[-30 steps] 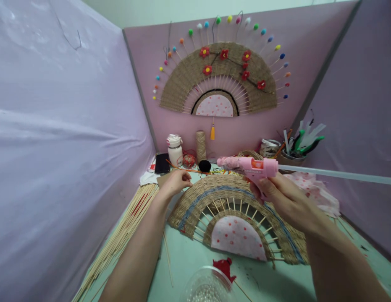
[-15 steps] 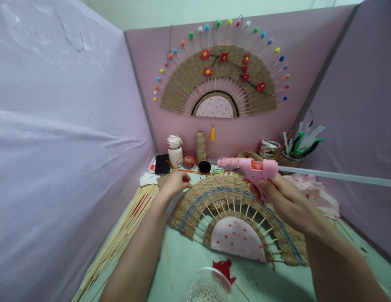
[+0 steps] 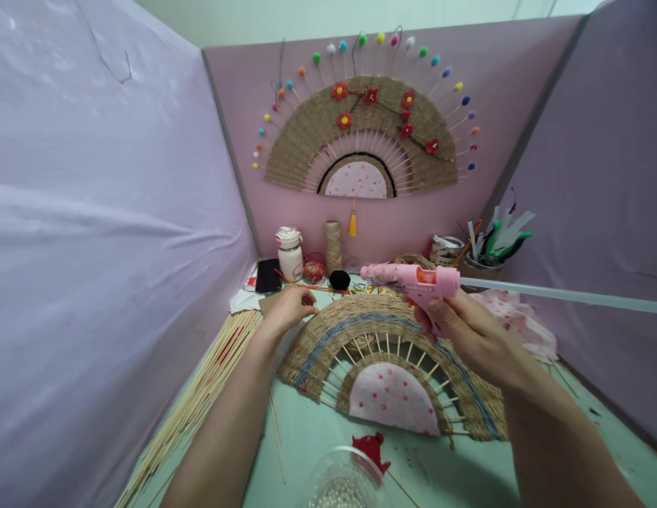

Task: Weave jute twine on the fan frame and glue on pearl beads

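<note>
My right hand (image 3: 455, 328) grips a pink hot glue gun (image 3: 413, 280) whose nozzle points left; a long clear glue stick (image 3: 550, 293) runs out of its back. Beneath the gun lies a woven half-round fan (image 3: 354, 321) with a blue band, bare sticks and a white, red-dotted centre (image 3: 394, 398). My left hand (image 3: 292, 308) is at the fan's upper left edge, its fingers curled and pinched together. Whatever is between those fingertips is too small to make out.
A finished fan (image 3: 296, 144) with red flowers and coloured pompoms hangs on the pink back wall. Behind my hands stand a white bottle (image 3: 291, 257) and a twine spool (image 3: 333, 247). Thin sticks (image 3: 201, 395) lie left. In front are a bowl of pearls (image 3: 339, 490) and red felt (image 3: 371, 450).
The whole view has shifted slightly, so things appear a little further left. Both hands keep nearly the same pose, the glue gun still held over the fan.
</note>
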